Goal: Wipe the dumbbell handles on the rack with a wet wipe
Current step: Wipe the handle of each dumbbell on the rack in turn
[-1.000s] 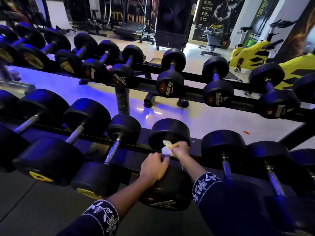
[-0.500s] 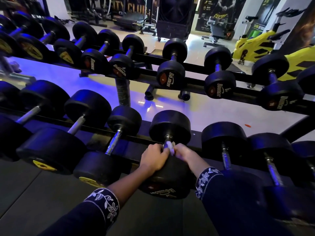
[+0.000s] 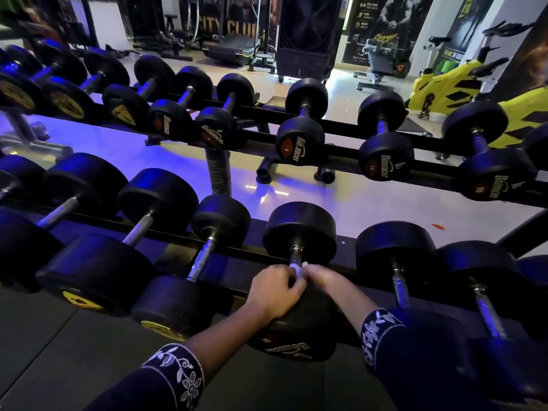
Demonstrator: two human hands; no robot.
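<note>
Gym floor (image 3: pixel 341 200) is glowing purple-blue behind the lower rack (image 3: pixel 255 252). A second ago the wet wipe (image 3: pixel 299 266) was bunched up high against the far weight. Now both hands have slid back down the dumbbell handle (image 3: pixel 295 253), so I'd guess this bar has had a full pass and is nearly done. Left hand (image 3: pixel 274 290) and right hand (image 3: pixel 323 278) both have fingers curled in tight, pinching the wipe around the bar from either side, only a white scrap showing, bottom centre of frame. That dumbbell (image 3: pixel 299 229) points straight away from the person, long axis running bottom-to-top.
</note>
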